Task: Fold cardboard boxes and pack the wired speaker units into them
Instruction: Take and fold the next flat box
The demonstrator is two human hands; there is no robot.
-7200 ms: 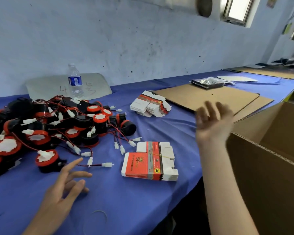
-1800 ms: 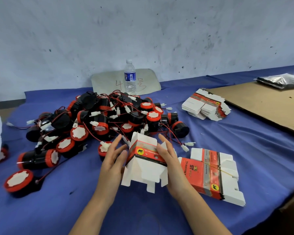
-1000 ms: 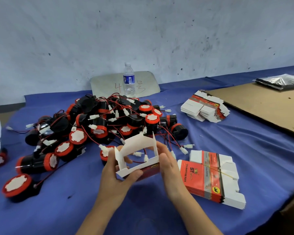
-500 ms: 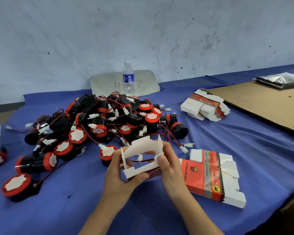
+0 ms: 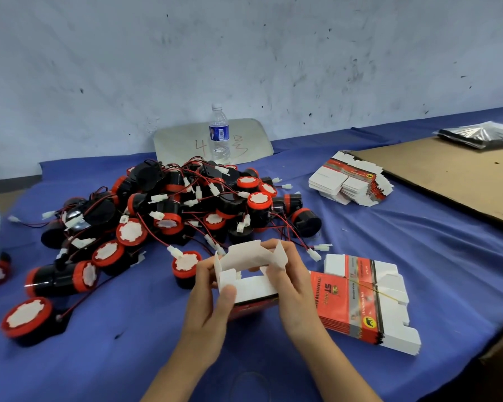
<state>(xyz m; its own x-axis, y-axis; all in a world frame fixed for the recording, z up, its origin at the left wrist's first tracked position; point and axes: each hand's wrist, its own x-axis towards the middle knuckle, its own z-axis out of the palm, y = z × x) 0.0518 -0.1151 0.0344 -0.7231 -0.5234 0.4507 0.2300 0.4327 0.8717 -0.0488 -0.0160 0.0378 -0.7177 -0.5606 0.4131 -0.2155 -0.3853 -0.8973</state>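
box: half-opened red-and-white carton (image 5: 250,274), white flaps up, held just above the blue cloth (image 5: 418,256), low centre
left hand (image 5: 212,300): fingers clamped round carton's left end, thumb pressing near white flap
right hand (image 5: 291,285): fingers curled on carton's right end, pinching a flap
speakers (image 5: 169,210): black/red wired pile on cloth, 11 o'clock of carton
flat cartons (image 5: 360,300): banded stack, 3 o'clock, just beside right hand
second stack (image 5: 349,184): 1 o'clock, well apart
bottle (image 5: 219,134): upright, 12 o'clock, behind pile
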